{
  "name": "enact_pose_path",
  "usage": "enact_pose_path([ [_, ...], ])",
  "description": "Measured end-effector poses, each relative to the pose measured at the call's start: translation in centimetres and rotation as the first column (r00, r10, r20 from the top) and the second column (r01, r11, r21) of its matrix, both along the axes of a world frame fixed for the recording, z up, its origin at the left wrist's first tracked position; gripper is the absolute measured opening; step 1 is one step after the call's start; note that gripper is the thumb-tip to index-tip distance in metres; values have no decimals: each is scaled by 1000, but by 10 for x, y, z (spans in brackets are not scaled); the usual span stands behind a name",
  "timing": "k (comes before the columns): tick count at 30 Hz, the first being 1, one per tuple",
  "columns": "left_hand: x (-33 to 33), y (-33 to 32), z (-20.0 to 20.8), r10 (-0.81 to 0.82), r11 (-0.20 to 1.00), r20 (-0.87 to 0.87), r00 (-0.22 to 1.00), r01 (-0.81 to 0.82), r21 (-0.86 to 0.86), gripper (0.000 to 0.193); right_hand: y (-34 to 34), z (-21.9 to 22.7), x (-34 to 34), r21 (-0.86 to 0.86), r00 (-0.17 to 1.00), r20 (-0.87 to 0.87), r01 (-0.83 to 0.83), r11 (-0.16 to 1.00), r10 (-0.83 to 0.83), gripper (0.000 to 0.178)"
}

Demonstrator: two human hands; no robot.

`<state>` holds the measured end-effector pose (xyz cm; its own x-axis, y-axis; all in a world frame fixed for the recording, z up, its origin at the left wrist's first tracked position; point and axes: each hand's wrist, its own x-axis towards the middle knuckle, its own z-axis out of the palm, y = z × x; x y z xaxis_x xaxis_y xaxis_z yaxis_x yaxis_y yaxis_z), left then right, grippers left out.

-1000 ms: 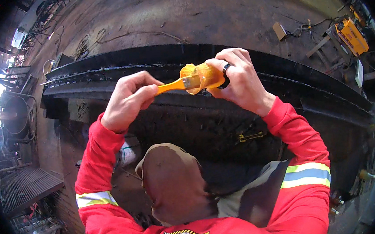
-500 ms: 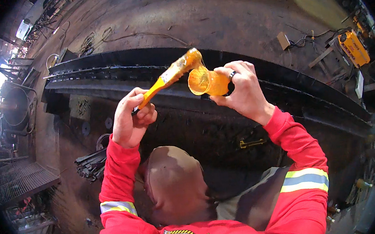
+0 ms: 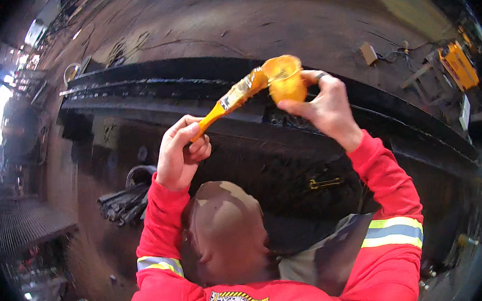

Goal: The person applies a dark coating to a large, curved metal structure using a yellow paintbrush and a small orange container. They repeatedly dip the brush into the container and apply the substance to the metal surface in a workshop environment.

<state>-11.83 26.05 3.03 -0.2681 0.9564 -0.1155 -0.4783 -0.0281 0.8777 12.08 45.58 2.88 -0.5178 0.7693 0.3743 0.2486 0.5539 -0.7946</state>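
My left hand is closed round the yellow handle of a paintbrush. Its bristle end, coated in yellow-orange stuff, points up and right and meets the rim of a small yellow-orange cup. Thumb and fingers of my right hand grip that cup from its right side. The cup's mouth is turned upward, and its inside is smeared the same colour. Both hands are held up over a long dark steel beam that crosses in front of me.
Below my left hand lies a bundle of dark rods. A yellow metal piece rests on the dark surface before my knee. At right stands a yellow machine with cables near it; at left is a metal grating.
The cup has tipped more upright and moved up and right. The paintbrush has shifted right and lower, so its bristles now touch the cup's rim. Both grips are kept.
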Motion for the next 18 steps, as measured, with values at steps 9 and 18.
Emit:
enact_pose_path([
  [9, -40, -50, -74, 475, 841, 157, 866, -499, 208, 26, 8, 8, 5, -120, 1000, 30, 12, 993, -8, 47],
  [18, -81, 6, -102, 777, 617, 156, 609, -787, -2, 35, -5, 9, 1, -127, 1000, 15, -16, 992, 18, 45],
])
